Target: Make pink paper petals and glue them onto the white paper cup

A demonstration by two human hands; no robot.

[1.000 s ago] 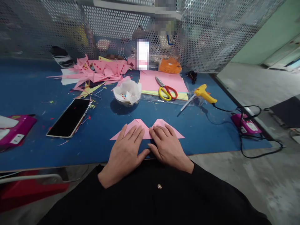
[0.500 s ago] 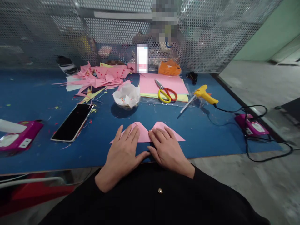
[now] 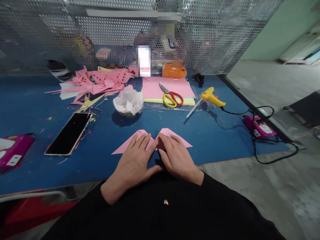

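A folded pink paper (image 3: 125,146) with two pointed flaps lies on the blue table (image 3: 30,106) near its front edge. My left hand (image 3: 133,160) lies flat on the paper's left half, fingers stretched out. My right hand (image 3: 176,156) lies flat on the right half, fingers spread and touching the left hand's fingertips over the middle crease. Neither hand holds anything; both press down on the paper.
Beyond the paper stand a bowl with white paper (image 3: 128,104), a phone (image 3: 68,134), pink paper cuttings (image 3: 97,81), scissors (image 3: 170,97) on pink sheets, a yellow glue gun (image 3: 211,97) with its cable, and magenta boxes (image 3: 258,127) (image 3: 13,151). A perforated metal screen (image 3: 225,36) closes the back.
The view has shifted slightly. My left fingers have slid to the right toward the middle crease, and the two hands now meet there.
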